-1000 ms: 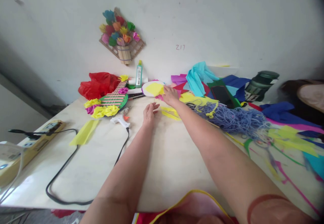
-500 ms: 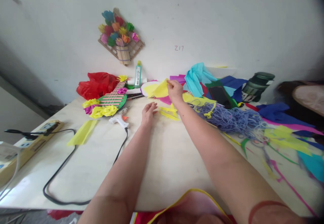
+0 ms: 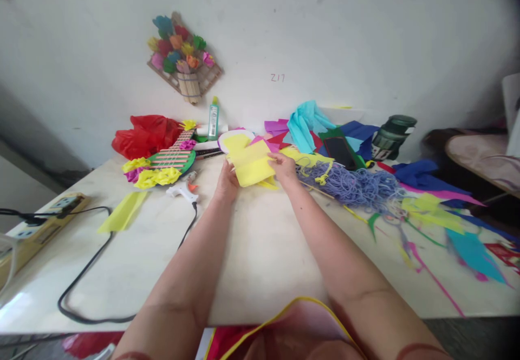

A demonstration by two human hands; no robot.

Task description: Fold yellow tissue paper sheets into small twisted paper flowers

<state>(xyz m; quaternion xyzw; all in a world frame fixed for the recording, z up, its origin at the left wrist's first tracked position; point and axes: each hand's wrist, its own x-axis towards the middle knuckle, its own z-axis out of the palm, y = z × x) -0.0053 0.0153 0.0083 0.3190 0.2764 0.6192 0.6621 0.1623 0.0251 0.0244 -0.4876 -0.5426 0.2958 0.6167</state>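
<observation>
A rectangular sheet of yellow crepe paper (image 3: 252,165) is held up above the table in front of me. My right hand (image 3: 283,169) pinches its right edge between thumb and fingers. At the lower left edge, my left hand (image 3: 227,182) has its fingers closed on the sheet, partly hidden behind it. Just behind lies a white round piece with a purple rim (image 3: 221,142), with more yellow paper on it. Thin yellow strips (image 3: 268,182) lie partly covered under the sheet. To the left of my left hand rests a white glue gun (image 3: 182,191).
A green craft piece with sticks and paper flowers (image 3: 173,159) lies left, near a glue bottle (image 3: 213,119). A power strip (image 3: 44,235) and black cord (image 3: 83,278) occupy the left side. Purple-blue yarn (image 3: 353,186), a phone (image 3: 340,152) and a dark green jar (image 3: 394,136) stand right.
My right hand has brought the yellow crepe paper down and nearer, so it now spreads flat to view. My left hand has moved up to its left edge and closed on it.
</observation>
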